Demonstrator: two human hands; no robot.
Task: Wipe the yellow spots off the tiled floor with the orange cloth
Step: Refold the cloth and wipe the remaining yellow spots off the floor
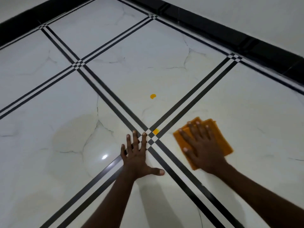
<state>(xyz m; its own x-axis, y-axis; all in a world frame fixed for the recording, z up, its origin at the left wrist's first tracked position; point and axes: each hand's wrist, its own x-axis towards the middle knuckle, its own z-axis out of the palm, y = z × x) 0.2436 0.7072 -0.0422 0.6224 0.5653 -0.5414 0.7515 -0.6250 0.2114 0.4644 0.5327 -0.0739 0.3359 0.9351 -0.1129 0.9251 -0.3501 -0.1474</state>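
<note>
Tiled floor (82,112) shows two yellow spots (153,96), one orange cloth (218,139) under right hand (201,145).

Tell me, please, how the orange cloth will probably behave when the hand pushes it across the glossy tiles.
The orange cloth lies folded and flat under the right hand, so it is probably soft and floppy. The tiled floor shines, so the cloth should slide easily. An uncovered corner might bunch or fold over.

Open floor (164,63) extends beyond the stripe crossing (150,137) up to the black skirting (246,41). Left of the crossing, the left hand (137,159) lies flat, blocking passage. Right of it, the right hand (201,148) covers the cloth (222,137).
</note>
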